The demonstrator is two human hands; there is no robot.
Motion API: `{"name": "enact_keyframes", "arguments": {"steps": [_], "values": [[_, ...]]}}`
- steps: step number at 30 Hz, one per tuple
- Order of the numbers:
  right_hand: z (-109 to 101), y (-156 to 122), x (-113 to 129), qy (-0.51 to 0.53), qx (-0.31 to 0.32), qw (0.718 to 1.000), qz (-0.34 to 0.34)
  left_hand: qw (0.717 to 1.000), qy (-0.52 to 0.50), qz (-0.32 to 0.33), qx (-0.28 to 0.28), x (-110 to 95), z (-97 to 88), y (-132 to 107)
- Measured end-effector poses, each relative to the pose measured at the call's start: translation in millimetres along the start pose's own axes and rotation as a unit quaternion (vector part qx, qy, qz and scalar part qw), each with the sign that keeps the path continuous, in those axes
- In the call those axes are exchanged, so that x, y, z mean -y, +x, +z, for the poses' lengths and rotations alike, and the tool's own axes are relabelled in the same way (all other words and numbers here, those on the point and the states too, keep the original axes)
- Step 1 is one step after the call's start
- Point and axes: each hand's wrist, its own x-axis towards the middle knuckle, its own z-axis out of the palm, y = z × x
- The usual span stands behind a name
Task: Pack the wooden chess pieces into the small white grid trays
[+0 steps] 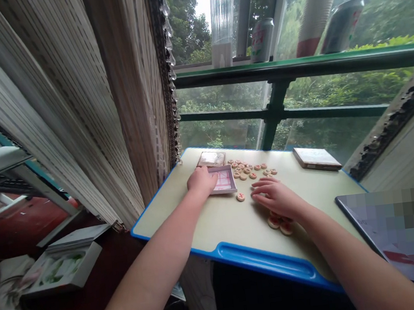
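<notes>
My left hand (201,180) is closed on the left side of a shallow, open box (235,181) with a red-lined sheet (222,179) inside. Round wooden Chinese chess pieces (247,170) lie in a loose cluster right of the box. One piece with a red mark (240,197) sits alone by the box's front right corner. My right hand (276,194) is over the table with its fingers stretched out and apart, no piece visible in them. Several more pieces (285,227) lie beneath and in front of that hand, partly hidden by it.
The pale table (229,226) has a blue edge with a groove (266,262) at the front. A flat box (211,159) lies behind the open box, another box (317,158) at the back right. A tablet-like slab (366,227) lies at right. Curtains (111,86) hang at left.
</notes>
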Motion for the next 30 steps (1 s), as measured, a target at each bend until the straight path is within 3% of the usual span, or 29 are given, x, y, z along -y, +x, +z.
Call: {"name": "enact_keyframes", "arguments": {"steps": [7,18,26,30], "values": [[0,-1,11,0.001,-0.006,0.999,-0.038,0.996,-0.066,0.060,-0.021,5,8.4,7],[6,-4,35,-0.042,0.046,0.997,-0.040,0.993,-0.103,-0.002,-0.055,19,19.8,20],[-6,29,33,-0.109,0.084,0.991,-0.001,0.981,-0.195,0.008,0.001,30,20.4,35],[-15,59,31,-0.122,0.118,0.985,-0.031,0.971,-0.234,0.029,0.048,40,23.4,45]]}}
